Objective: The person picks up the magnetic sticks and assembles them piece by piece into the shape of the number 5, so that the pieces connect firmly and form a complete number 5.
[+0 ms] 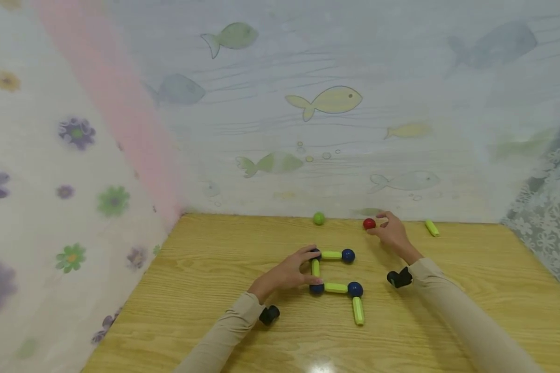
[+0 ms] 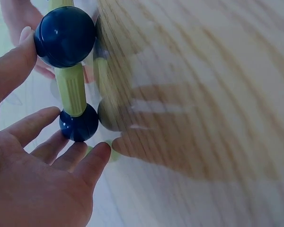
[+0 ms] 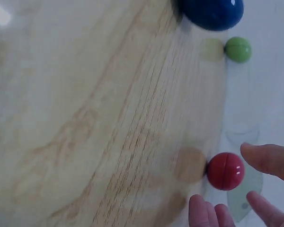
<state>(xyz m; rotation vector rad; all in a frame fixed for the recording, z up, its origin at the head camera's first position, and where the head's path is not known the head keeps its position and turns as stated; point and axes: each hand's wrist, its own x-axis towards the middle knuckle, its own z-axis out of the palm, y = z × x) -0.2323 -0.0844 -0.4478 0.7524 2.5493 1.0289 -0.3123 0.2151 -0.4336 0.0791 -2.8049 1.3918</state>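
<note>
My left hand (image 1: 291, 270) spans the left side of a ball-and-rod toy structure on the table, holding it between thumb and fingers. Its thumb lies against the near blue ball (image 2: 66, 37). The fingers reach around the far blue ball (image 2: 79, 124), and a yellow-green rod (image 2: 72, 91) joins the two. Two more rods lead right to blue balls (image 1: 348, 255) (image 1: 355, 289), and another rod (image 1: 358, 311) points toward me. At the back, my right hand (image 1: 393, 234) reaches around a red ball (image 3: 226, 171), fingers spread and apparently apart from it.
A green ball (image 1: 319, 218) sits at the table's back edge, left of the red one. One loose yellow-green rod (image 1: 432, 228) lies at the back right. Behind the wooden table (image 1: 191, 311) stands a fish-patterned backdrop (image 1: 261, 129), with a flowered one (image 1: 98, 248) on the left.
</note>
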